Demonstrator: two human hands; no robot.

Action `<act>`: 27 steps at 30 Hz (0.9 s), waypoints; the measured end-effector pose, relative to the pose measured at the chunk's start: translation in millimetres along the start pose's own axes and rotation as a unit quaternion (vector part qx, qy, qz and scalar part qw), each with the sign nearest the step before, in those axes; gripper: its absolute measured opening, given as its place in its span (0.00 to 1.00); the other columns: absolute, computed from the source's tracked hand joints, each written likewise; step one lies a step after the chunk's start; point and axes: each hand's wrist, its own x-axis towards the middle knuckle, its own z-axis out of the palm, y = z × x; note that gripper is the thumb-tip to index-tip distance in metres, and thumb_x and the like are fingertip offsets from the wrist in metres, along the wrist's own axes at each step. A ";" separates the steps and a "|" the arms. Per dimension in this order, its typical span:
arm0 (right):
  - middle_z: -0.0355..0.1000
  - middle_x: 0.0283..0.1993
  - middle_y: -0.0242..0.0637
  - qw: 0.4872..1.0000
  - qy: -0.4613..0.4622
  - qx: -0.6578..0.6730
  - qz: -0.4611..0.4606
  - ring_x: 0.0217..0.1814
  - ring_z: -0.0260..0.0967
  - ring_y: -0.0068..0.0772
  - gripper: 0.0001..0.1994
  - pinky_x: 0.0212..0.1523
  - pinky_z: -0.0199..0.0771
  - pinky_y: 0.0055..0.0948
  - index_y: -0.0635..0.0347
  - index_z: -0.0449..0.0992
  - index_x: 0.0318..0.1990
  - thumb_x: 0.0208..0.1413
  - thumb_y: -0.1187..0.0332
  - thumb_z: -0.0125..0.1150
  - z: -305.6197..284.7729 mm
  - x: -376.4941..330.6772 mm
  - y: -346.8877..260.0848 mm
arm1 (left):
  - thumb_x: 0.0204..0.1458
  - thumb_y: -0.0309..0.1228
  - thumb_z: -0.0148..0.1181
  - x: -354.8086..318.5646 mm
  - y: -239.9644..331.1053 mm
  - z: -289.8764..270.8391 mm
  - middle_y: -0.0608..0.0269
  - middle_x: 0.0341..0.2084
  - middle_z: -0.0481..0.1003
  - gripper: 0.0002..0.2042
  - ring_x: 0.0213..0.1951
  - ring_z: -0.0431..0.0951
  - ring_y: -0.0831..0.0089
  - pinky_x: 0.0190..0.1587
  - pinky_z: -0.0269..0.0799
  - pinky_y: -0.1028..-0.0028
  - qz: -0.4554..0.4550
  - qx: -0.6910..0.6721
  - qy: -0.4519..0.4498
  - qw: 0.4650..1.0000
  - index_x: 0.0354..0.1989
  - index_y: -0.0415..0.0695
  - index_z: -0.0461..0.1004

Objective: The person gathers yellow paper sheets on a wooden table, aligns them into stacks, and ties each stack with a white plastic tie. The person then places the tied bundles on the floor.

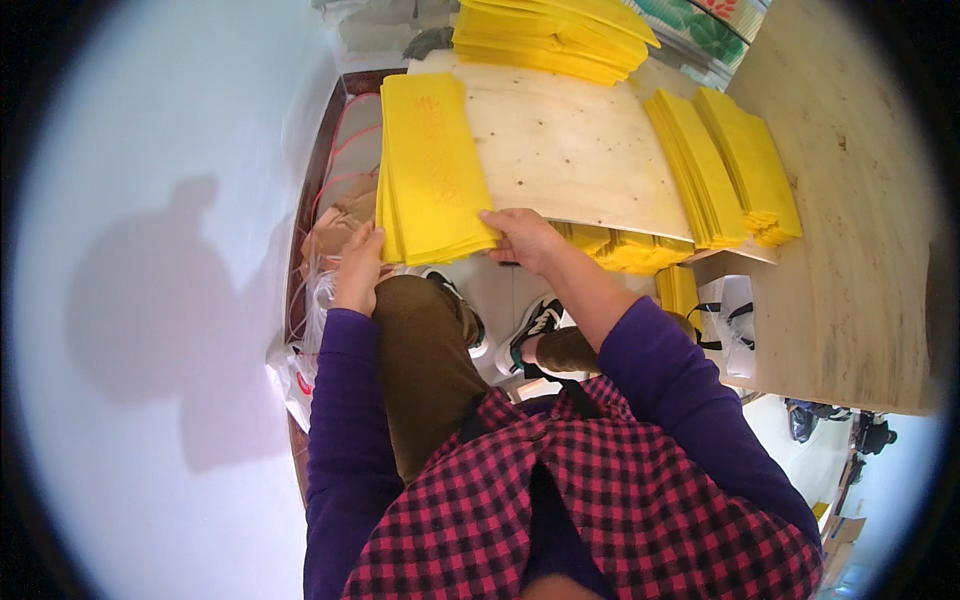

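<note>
1. Lying across the pale plywood tabletop (570,150): several finished-looking piles of flat yellow sheets, one at the far edge (550,35), two side by side at the right (725,165), more hanging off the near edge (625,250). Judging the sorting as well under way, not complete.
2. Being handled now: the yellow stack (432,165) at the tabletop's left end, near edge overhanging; flat, bright, thin layers fanning slightly, faint orange print on top.
3. Gripping that stack's near right corner: right hand (522,238), fingers curled over the edge.
4. Touching the stack's lower left corner: left hand (358,268); grasp impossible to confirm.
</note>
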 end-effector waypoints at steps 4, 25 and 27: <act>0.72 0.35 0.37 0.992 -0.082 0.098 -0.017 0.31 0.68 0.24 0.13 0.28 0.71 0.19 0.64 0.69 0.44 0.59 0.62 0.50 -0.5 1.5 -7.7 | 0.58 0.33 0.46 1.7 -3.9 0.2 0.64 0.38 0.74 0.16 0.33 0.75 0.79 0.31 0.70 0.80 -0.008 -0.029 -0.041 0.999 0.52 0.40 0.66; 0.72 0.42 0.38 0.998 -0.058 0.028 -0.021 0.37 0.73 0.29 0.15 0.34 0.76 0.23 0.62 0.65 0.52 0.61 0.66 0.45 31.3 -3.9 -5.6 | 0.54 0.23 0.40 -2.2 -1.8 0.9 0.60 0.36 0.75 0.15 0.33 0.75 0.76 0.33 0.71 0.79 -0.001 -0.096 -0.065 0.993 0.48 0.35 0.69; 0.72 0.42 0.38 0.998 -0.055 0.028 -0.014 0.36 0.72 0.29 0.15 0.31 0.73 0.22 0.62 0.66 0.51 0.60 0.66 0.45 34.3 -0.1 -6.3 | 0.54 0.24 0.40 1.2 -4.6 -0.6 0.61 0.36 0.75 0.15 0.33 0.75 0.76 0.33 0.71 0.79 -0.020 -0.108 -0.073 0.991 0.48 0.36 0.69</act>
